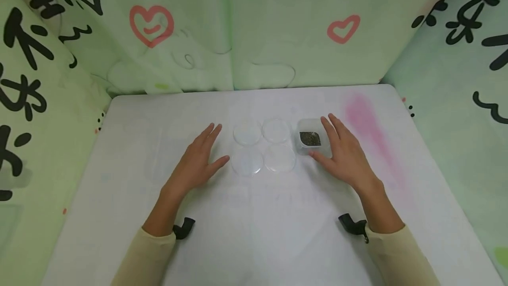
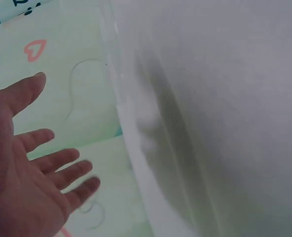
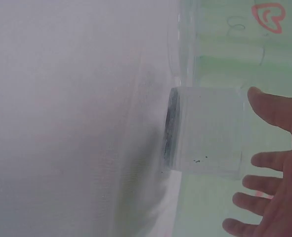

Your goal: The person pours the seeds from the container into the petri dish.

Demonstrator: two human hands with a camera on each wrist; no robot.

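Observation:
Several clear round shallow dishes [image 1: 247, 162] lie in two rows on the white table. Just right of them stands a clear plastic box [image 3: 212, 131] with a thin layer of dark, loose material [image 1: 310, 138] at its bottom. My right hand [image 1: 343, 153] hovers at the box's right side with fingers spread and straight, thumb tip by its near corner in the head view. To the left of the dishes, my left hand [image 1: 197, 159] is held above the table, its fingers extended and thumb pointing toward them. Neither hand grips anything.
Green cloth walls [image 1: 278, 25] with drawn hearts and black writing rise behind and beside the table [image 1: 254, 233]. A pink stain [image 1: 367, 122] marks the tabletop at the right. Black devices [image 1: 184, 228] are worn at both wrists.

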